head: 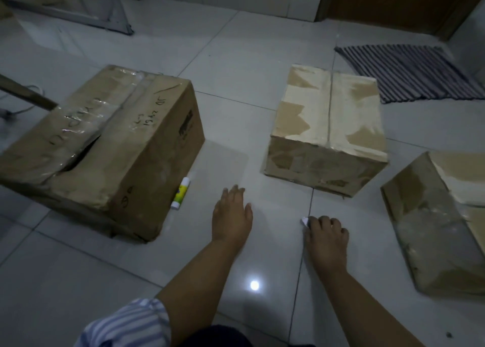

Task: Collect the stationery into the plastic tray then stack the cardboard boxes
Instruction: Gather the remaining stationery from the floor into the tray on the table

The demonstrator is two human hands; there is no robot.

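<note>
On the floor tiles (pixel 236 57) ahead: my left hand (pixel 232 215) is spread, fingers straight, holding nothing. My right hand (pixel 325 231) curls round a small white item (pixel 304 221). The glue stick (pixel 180 193) lies against the large box (pixel 105 147).

Risk: I cannot make out the plastic tray in this dim light, so a drop could miss.

Around: the middle box (pixel 325 134), the right box (pixel 441 220) and a striped mat (pixel 409 76) hem in the working space.

One wide view is taken from the head, aimed forward and down at the floor (pixel 236 57); left hand (pixel 232 219) and right hand (pixel 326 235) are framed close.
</note>
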